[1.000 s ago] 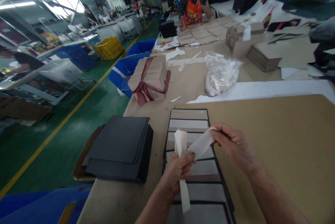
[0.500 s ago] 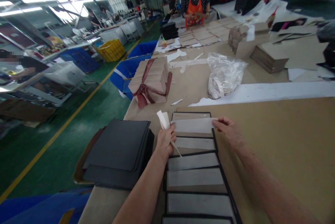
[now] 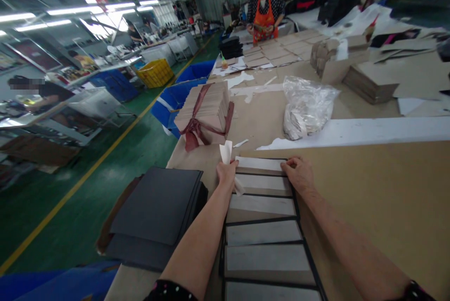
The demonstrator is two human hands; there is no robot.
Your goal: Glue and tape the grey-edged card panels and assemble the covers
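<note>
My left hand (image 3: 227,172) is closed round a bunch of white paper strips (image 3: 225,152), which pokes out above and below the fist. Its fingers also touch the left end of a white strip (image 3: 259,163) lying across the farthest dark-edged panel. At the strip's other end, my right hand (image 3: 299,173) pinches the corner between thumb and fingers. A column of overlapping black-edged panels (image 3: 277,220) runs toward me, each bearing a similar pale strip (image 3: 263,234). Left of my forearm lies a stack of dark grey sheets (image 3: 158,207).
Beyond my hands stand a ribbon-tied bundle of beige boards (image 3: 204,113) and a clear plastic bag (image 3: 309,106). Brown sheeting (image 3: 379,207) covers the table at right. Cardboard stacks (image 3: 369,83) lie farther back. A person in an orange apron (image 3: 264,17) stands at the far end.
The white strip, held up between both hands before, now lies lower against the farthest panel. Both hands came down with it, and the right hand shifted slightly left. The view tilted a little.
</note>
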